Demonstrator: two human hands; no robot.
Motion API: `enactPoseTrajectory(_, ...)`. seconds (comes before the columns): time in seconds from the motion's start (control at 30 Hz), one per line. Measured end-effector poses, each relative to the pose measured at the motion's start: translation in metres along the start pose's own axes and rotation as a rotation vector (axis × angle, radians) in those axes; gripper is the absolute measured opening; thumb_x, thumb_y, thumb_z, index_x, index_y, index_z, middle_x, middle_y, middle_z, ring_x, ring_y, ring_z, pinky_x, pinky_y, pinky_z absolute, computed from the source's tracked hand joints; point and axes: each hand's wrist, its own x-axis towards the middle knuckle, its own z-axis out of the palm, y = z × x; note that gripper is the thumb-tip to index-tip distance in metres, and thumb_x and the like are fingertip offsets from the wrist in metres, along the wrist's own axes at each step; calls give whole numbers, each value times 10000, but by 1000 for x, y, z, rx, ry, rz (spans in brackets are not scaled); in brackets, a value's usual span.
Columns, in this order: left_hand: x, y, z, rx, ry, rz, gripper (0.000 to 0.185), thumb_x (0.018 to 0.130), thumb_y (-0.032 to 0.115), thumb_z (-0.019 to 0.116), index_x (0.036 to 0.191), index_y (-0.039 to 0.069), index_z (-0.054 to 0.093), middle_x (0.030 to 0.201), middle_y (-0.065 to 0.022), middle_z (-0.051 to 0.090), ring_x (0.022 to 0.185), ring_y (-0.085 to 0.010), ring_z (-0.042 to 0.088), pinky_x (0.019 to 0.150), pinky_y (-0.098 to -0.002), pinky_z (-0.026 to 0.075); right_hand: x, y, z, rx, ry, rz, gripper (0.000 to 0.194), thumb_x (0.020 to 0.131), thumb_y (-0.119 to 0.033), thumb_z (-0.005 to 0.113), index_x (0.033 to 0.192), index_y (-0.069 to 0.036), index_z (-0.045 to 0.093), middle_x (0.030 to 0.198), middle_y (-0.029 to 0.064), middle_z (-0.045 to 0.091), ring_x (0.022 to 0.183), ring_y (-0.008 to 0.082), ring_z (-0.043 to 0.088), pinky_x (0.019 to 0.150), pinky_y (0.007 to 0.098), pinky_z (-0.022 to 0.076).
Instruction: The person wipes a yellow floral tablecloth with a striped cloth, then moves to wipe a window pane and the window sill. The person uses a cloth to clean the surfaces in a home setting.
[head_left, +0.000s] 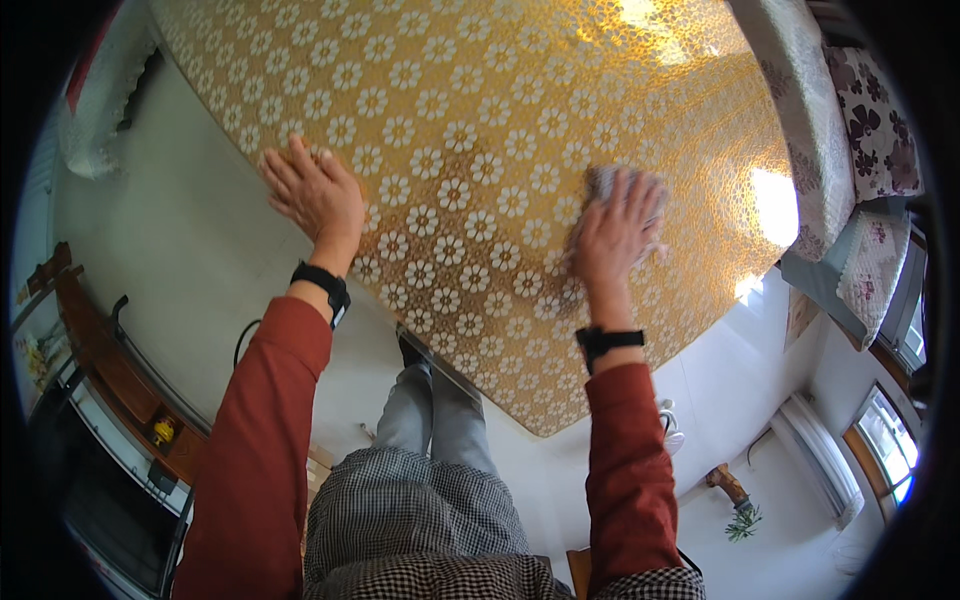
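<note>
A table covered with a gold tablecloth (480, 225) patterned in white flowers lies before me. My right hand (619, 225) presses a crumpled grey-brown cloth (604, 180) against its top, palm down; hand and cloth are slightly blurred. Near the table's left edge, my left hand (319, 187) is spread with its fingers apart and holds nothing. It rests on or just above the cover; which of the two I cannot tell. Both wrists wear black bands.
A covered sofa (806, 135) with a floral cushion (877, 127) stands at the right. At the left is a wooden cabinet (112, 345) beside a television (112, 480). A potted plant (742, 521) stands on the floor at the lower right. Light glares on the table's right side.
</note>
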Motion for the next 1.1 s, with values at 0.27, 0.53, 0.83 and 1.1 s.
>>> enactPoseTrajectory(0.27,1,8,-7,29,-5,7,538,1065,373,370,1539,119,343,1612,-260,243,1526,-419,160,1138,-674,215,-6,-59,13,-87,75,211,584,991,-289,475,1537,-103,388,1640,226,245,1535,437,144,1169,687,115)
enactPoseTrajectory(0.53,3,9,-10,55,-29,9,555,1064,367,366,1560,121,320,1622,-255,216,1527,-427,148,1139,-672,209,-116,-126,-6,395,-500,-389,641,832,-260,681,1452,-214,525,1603,143,361,1508,417,252,1167,679,135)
enactPoseTrajectory(0.83,2,10,-13,26,-32,8,579,1046,347,390,1554,80,314,1618,-278,214,1514,-458,157,1137,-680,194,145,-20,34,1,260,234,559,1021,-366,445,1529,-134,407,1621,205,300,1529,426,174,1187,652,102)
enactPoseTrajectory(1.1,5,15,-21,-5,-72,-10,585,1035,336,389,1558,90,302,1622,-285,194,1521,-456,135,1136,-689,187,-70,-203,6,141,-253,-21,619,906,-273,588,1493,-131,451,1608,212,318,1519,450,197,1151,706,111)
